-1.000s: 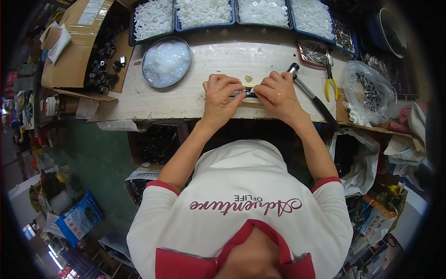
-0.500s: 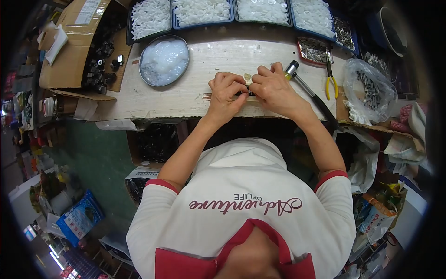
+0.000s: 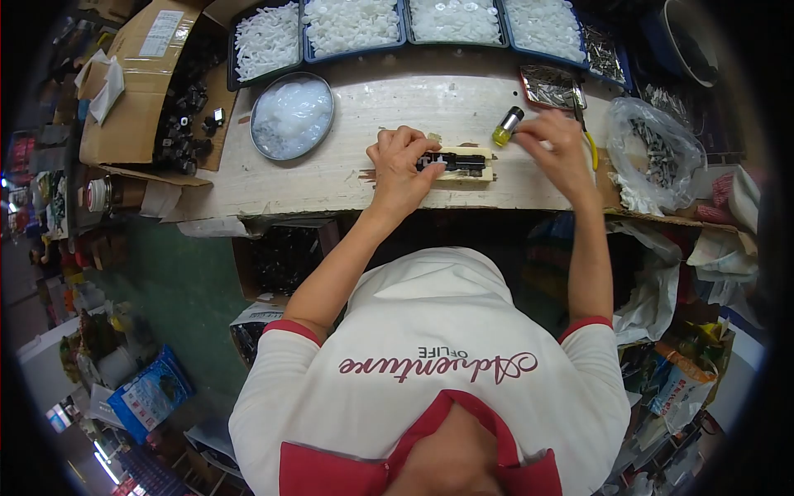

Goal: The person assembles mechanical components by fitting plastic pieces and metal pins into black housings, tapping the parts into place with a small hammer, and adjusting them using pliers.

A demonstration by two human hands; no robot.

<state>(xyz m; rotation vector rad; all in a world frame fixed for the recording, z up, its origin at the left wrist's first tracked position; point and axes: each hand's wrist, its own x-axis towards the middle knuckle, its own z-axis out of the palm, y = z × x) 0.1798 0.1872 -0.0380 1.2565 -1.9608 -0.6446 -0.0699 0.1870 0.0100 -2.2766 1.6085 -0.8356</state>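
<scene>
My left hand [image 3: 401,161] rests on the left end of a cream block [image 3: 456,174]. Its thumb and fingers close around the end of a long black part [image 3: 467,162] lying in that block. A small pale piece shows at the thumb tip. To the right, my right hand [image 3: 556,147] has its fingers curled at a hammer [image 3: 509,124]. The hammer's head, silver with a yellow and a black end, points left of the hand; the handle is mostly hidden by the hand and forearm. Pliers with yellow grips [image 3: 591,151] lie just beyond that hand.
A round metal dish [image 3: 329,132] of translucent pieces stands at the left. Trays of white parts [image 3: 351,25] line the back. A red tin of metal pins [image 3: 550,86] and a plastic bag of metal parts [image 3: 657,157] are on the right. A cardboard box [image 3: 132,83] holds black parts.
My right hand has left the block and moved right to the hammer, whose head has shifted and turned slightly. The black part in the block is now exposed. My left hand stays there.
</scene>
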